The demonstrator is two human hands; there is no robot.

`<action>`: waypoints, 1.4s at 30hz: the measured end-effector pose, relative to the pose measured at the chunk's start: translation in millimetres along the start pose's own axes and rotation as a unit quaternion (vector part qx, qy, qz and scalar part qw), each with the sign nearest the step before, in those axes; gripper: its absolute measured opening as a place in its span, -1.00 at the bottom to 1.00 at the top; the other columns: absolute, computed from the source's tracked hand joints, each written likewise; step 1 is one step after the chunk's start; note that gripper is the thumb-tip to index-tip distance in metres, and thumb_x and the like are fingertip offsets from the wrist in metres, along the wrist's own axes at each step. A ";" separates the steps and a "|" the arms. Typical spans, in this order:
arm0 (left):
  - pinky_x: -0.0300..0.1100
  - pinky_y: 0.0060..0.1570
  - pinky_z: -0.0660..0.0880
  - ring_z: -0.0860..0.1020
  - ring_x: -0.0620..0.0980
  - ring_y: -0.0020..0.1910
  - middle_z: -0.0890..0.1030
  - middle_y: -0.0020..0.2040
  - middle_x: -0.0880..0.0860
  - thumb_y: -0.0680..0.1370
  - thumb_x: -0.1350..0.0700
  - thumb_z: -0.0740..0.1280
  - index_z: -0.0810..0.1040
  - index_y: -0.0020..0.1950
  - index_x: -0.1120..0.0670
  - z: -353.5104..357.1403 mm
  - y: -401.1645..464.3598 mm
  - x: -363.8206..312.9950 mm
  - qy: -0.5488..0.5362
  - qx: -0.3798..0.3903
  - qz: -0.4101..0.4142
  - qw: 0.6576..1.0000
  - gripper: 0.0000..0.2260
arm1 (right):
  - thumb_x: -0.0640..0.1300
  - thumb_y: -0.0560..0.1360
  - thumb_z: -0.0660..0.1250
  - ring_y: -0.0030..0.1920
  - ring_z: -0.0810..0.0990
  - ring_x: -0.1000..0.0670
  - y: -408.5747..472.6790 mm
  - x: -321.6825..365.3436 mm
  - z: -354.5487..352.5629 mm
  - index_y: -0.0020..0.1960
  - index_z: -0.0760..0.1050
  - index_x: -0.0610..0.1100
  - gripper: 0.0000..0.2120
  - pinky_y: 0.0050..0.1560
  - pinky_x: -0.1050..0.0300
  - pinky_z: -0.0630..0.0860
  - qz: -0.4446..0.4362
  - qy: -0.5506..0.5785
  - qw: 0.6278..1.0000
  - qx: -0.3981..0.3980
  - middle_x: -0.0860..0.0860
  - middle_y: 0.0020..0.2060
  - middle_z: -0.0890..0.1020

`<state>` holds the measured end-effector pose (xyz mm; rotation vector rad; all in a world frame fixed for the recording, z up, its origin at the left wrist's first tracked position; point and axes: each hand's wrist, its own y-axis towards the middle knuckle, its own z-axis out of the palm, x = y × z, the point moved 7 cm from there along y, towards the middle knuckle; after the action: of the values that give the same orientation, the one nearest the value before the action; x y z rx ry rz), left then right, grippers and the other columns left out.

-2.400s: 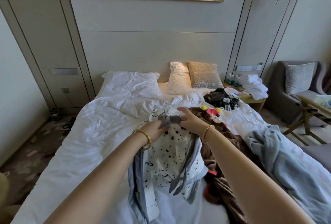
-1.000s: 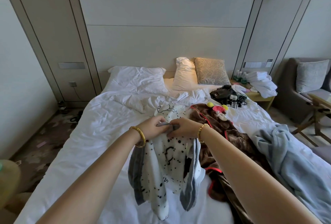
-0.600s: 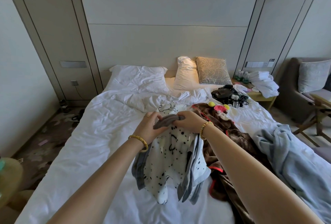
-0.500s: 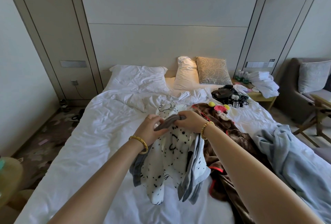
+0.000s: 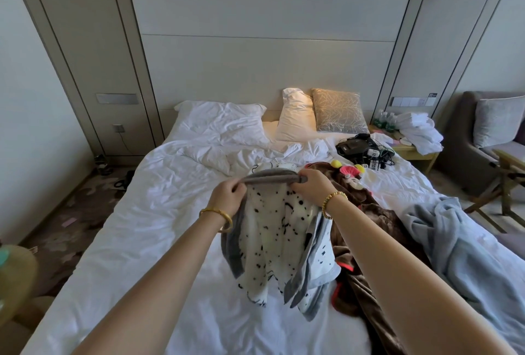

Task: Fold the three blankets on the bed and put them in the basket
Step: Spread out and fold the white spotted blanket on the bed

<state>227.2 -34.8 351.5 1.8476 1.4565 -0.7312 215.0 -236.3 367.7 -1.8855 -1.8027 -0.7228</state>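
Note:
A white blanket with black spots and a grey border (image 5: 274, 229) hangs over the middle of the bed (image 5: 159, 212). My left hand (image 5: 228, 198) and my right hand (image 5: 309, 187) each grip its grey top edge, stretched between them. A brown blanket with red trim (image 5: 372, 221) lies crumpled to its right. Further right, a light blue blanket (image 5: 466, 252) is draped over the bed's right side. The basket is not clearly in view.
White pillows (image 5: 221, 121) and a beige cushion (image 5: 338, 112) lie at the headboard. Black electronics with cables (image 5: 360, 148) sit on the bed's far right. A nightstand with white towels (image 5: 417, 133) and an armchair (image 5: 488, 139) stand to the right.
My hands have moved apart along the grey edge, spreading the top of the spotted blanket. The blanket hangs a little higher above the bed than before.

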 end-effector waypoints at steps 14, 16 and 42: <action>-0.13 0.06 0.40 0.50 0.07 0.11 0.55 0.17 0.08 0.63 0.14 0.09 0.51 0.19 0.06 17.8 -6.2 -63.2 0.194 0.215 0.170 0.942 -0.76 | -0.17 0.44 0.40 -0.14 0.50 0.05 -23.6 40.9 36.1 0.11 0.46 -0.07 -0.73 0.03 0.08 0.48 -0.079 0.054 0.971 0.219 0.06 -0.18 0.53; -0.13 0.11 0.37 0.48 0.05 0.14 0.53 0.19 0.08 0.63 0.14 0.10 0.51 0.19 0.09 19.4 -9.0 -58.8 0.207 0.249 0.162 0.932 -0.76 | -0.18 0.45 0.39 -0.11 0.52 0.13 -28.4 41.8 40.1 0.15 0.45 0.04 -0.68 0.02 0.24 0.50 -0.082 0.080 0.959 0.260 0.14 -0.15 0.55; -0.24 -0.17 0.38 0.46 -0.03 -0.06 0.55 0.08 0.05 0.56 -0.09 0.24 0.46 0.27 0.03 28.4 -11.3 12.3 0.156 0.263 -0.025 0.952 -0.66 | -0.14 0.50 0.30 -0.40 0.37 0.13 -1.1 11.7 -2.9 -0.13 0.41 -0.09 -0.92 -0.39 0.33 0.30 -0.057 0.105 0.993 -0.013 0.08 -0.38 0.42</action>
<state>218.2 -47.8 322.7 2.4258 1.6170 -0.9546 213.9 -229.0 377.3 -1.6629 -1.7849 -0.9506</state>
